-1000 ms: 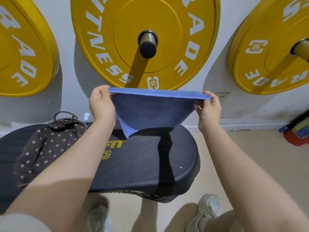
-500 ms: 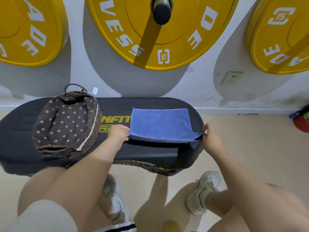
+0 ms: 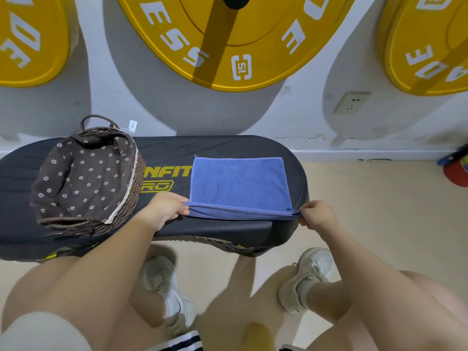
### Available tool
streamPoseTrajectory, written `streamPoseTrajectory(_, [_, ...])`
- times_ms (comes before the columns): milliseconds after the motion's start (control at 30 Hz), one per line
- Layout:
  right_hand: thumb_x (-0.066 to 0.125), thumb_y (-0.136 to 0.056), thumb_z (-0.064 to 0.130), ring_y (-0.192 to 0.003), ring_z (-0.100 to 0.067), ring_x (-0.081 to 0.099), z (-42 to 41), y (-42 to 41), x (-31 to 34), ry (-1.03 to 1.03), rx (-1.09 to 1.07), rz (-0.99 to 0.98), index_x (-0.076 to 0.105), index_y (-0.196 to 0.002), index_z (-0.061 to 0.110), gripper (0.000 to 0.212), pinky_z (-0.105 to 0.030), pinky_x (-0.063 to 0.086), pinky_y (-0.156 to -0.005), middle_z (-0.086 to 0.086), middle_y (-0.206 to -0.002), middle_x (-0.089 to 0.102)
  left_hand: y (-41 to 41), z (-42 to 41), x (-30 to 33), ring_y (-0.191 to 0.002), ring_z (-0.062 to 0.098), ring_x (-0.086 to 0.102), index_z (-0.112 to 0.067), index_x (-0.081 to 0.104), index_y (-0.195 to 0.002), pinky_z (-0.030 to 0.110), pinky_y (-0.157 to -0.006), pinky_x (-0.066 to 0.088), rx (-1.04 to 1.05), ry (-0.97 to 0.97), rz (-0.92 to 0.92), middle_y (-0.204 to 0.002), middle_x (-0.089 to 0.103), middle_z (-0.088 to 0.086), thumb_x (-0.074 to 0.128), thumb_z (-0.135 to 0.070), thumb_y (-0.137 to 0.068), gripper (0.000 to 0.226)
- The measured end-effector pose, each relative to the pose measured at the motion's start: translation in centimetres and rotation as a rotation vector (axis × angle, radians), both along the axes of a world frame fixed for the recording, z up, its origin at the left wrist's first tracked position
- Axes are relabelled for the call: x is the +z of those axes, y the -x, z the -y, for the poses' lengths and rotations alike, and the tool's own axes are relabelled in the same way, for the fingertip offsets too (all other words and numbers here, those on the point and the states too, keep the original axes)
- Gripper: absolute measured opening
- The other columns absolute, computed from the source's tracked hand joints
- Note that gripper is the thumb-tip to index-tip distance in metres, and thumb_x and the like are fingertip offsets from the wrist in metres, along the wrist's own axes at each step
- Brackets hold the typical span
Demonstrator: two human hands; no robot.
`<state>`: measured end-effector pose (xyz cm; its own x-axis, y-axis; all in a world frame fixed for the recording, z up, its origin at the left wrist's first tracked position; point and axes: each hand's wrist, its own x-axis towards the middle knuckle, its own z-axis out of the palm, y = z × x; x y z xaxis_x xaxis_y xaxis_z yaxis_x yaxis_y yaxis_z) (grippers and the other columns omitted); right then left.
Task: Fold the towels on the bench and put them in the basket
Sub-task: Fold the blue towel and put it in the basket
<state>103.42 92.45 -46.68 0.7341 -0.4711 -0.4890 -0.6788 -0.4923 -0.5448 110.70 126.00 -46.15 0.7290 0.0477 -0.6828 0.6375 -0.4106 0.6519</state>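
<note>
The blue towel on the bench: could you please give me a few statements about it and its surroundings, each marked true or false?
1. The blue towel lies on the bench. True.
2. The left hand and the right hand each pinch a near corner of the towel. True.
3. The towel is inside the basket. False: it lies to the right of the basket, apart from it.
4. The basket holds folded towels. False: only its flowered lining shows.
5. Yellow weight plates hang on the wall behind. True.
</note>
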Motion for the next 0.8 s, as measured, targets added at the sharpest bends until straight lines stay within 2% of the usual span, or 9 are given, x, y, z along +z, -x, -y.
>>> streamPoseTrajectory(100, [0.049, -0.079, 0.006, -0.072, -0.030, 0.059, 0.1, -1.2, -0.5, 0.031, 0.007, -0.005, 0.068, -0.073, 0.010, 0.021, -0.042, 0.055, -0.072, -0.018, -0.078, 0.068, -0.7, -0.2, -1.0, -0.068, 0.021, 0.056, -0.007, 0.067, -0.074, 0.023, -0.061, 0.045, -0.045, -0.032, 0.097, -0.068, 0.064, 0.006, 0.063, 0.013, -0.075, 0.020])
streamPoseTrajectory(233, [0.059, -0.079, 0.009, -0.074, -0.030, 0.059, 0.8, -3.5, -0.9, -0.151, 0.047, -0.015, 0.066, -0.078, 0.010, 0.008, -0.038, 0.050, -0.067, -0.015, -0.079, 0.066, -2.2, 0.2, -2.8, -0.062, 0.021, 0.053, 0.003, 0.064, -0.089, 0.025, -0.063, 0.045, 0.076, -0.070, 0.178, -0.072, 0.060, 0.011, 0.062, 0.002, -0.083, 0.006])
streamPoseTrajectory(300, [0.062, -0.080, 0.010, -0.080, -0.027, 0.058, 1.3, -4.9, -1.2, -0.120, 0.224, -0.068, 0.063, -0.087, 0.011, 0.008, -0.036, 0.048, -0.070, -0.011, -0.085, 0.065, -3.3, 0.5, -3.4, -0.070, 0.024, 0.051, -0.002, 0.063, -0.086, 0.028, -0.066, 0.041, 0.059, -0.084, 0.207, -0.078, 0.059, 0.013, 0.061, -0.004, -0.085, 0.004])
streamPoseTrajectory(367, [0.062, -0.084, 0.013, -0.080, -0.027, 0.056, 1.6, -6.4, -1.6, -0.034, 0.266, -0.061, 0.060, -0.086, 0.011, 0.004, -0.033, 0.045, -0.066, -0.008, -0.083, 0.062, -4.6, 1.1, -3.6, -0.085, 0.024, 0.050, -0.006, 0.058, -0.082, 0.030, -0.074, 0.037, 0.047, -0.094, 0.182, -0.091, 0.059, 0.012, 0.057, -0.012, -0.089, 0.009])
streamPoseTrajectory(467, [0.056, -0.091, 0.020, -0.076, -0.023, 0.050, 1.5, -8.6, -2.4, -0.118, 0.086, 0.077, 0.055, -0.075, 0.012, 0.018, -0.031, 0.038, -0.059, -0.001, -0.073, 0.055, -6.5, 1.9, -4.1, -0.095, 0.022, 0.047, -0.009, 0.052, -0.081, 0.033, -0.081, 0.034, 0.121, -0.073, 0.149, -0.100, 0.055, 0.008, 0.051, -0.020, -0.094, 0.016])
streamPoseTrajectory(567, [0.043, -0.099, 0.025, -0.087, -0.020, 0.049, 1.0, -10.7, -3.4, -0.334, -0.125, 0.127, 0.051, -0.090, 0.010, 0.019, -0.033, 0.039, -0.073, -0.001, -0.087, 0.054, -8.4, 2.2, -5.1, -0.100, 0.025, 0.054, -0.014, 0.055, -0.081, 0.043, -0.092, 0.043, 0.159, 0.056, 0.145, -0.101, 0.060, 0.008, 0.051, -0.024, -0.094, 0.016])
streamPoseTrajectory(633, [0.037, -0.100, 0.026, -0.092, -0.020, 0.049, 0.9, -12.2, -4.2, -0.323, -0.155, 0.124, 0.048, -0.101, 0.009, 0.020, -0.035, 0.039, -0.079, -0.003, -0.098, 0.053, -9.6, 2.4, -5.8, -0.093, 0.025, 0.056, -0.019, 0.056, -0.079, 0.043, -0.089, 0.045, 0.183, 0.107, 0.169, -0.093, 0.061, 0.006, 0.051, -0.023, -0.093, 0.016])
streamPoseTrajectory(700, [0.035, -0.100, 0.026, -0.094, -0.021, 0.049, 0.9, -13.6, -5.3, -0.277, -0.168, 0.126, 0.046, -0.102, 0.010, 0.019, -0.035, 0.038, -0.079, -0.006, -0.103, 0.053, -10.8, 2.7, -6.4, -0.085, 0.021, 0.055, -0.021, 0.054, -0.079, 0.039, -0.081, 0.044, 0.189, 0.071, 0.192, -0.087, 0.060, 0.003, 0.050, -0.024, -0.094, 0.016])
streamPoseTrajectory(800, [0.033, -0.100, 0.025, -0.091, -0.021, 0.048, 0.8, -15.3, -6.3, -0.217, -0.167, 0.101, 0.044, -0.101, 0.012, 0.017, -0.032, 0.036, -0.076, -0.004, -0.097, 0.052, -12.5, 3.4, -7.2, -0.077, 0.018, 0.047, -0.018, 0.050, -0.081, 0.035, -0.071, 0.039, 0.175, 0.007, 0.242, -0.081, 0.054, 0.002, 0.046, -0.027, -0.096, 0.018])
